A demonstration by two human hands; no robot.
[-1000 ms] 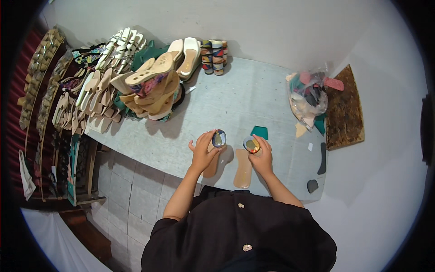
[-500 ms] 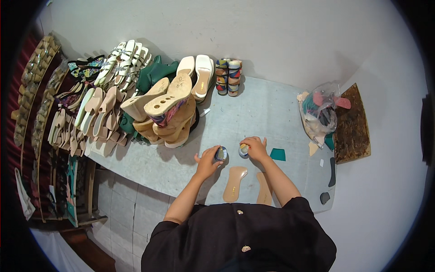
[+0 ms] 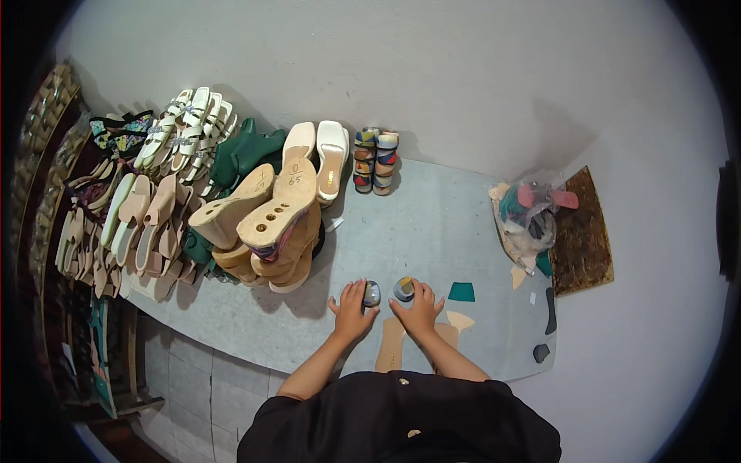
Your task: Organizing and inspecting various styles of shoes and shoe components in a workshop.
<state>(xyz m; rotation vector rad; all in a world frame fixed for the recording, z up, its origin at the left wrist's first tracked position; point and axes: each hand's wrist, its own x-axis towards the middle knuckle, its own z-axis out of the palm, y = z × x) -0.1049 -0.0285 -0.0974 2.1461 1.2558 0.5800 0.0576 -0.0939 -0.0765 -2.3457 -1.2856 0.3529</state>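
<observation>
My left hand (image 3: 353, 314) curls its fingers and thumb round the left side of a small rounded block heel (image 3: 372, 293) with a blue-grey patterned covering. A matching block heel (image 3: 404, 288), showing some yellow, stands just to its right. Its near right side is held by the thumb and fingers of my right hand (image 3: 419, 312). Both heels rest on the grey table (image 3: 386, 231), a small gap between them. Closer to me lies a tan insole (image 3: 390, 347). A second insole (image 3: 448, 335) is partly hidden by my right hand and forearm.
Green (image 3: 461, 292) and peach scraps (image 3: 461, 320) lie to the right. Sandals and wooden wedge soles (image 3: 282, 204) crowd the left. Multicoloured heels (image 3: 376, 160) stand stacked by the wall. A plastic bag of scraps (image 3: 531, 216) and a brown board (image 3: 583, 231) are at far right.
The whole view has shifted. My right hand has gone from over the top of its heel to its near right side, baring a peach scrap. The two heels are slightly closer together.
</observation>
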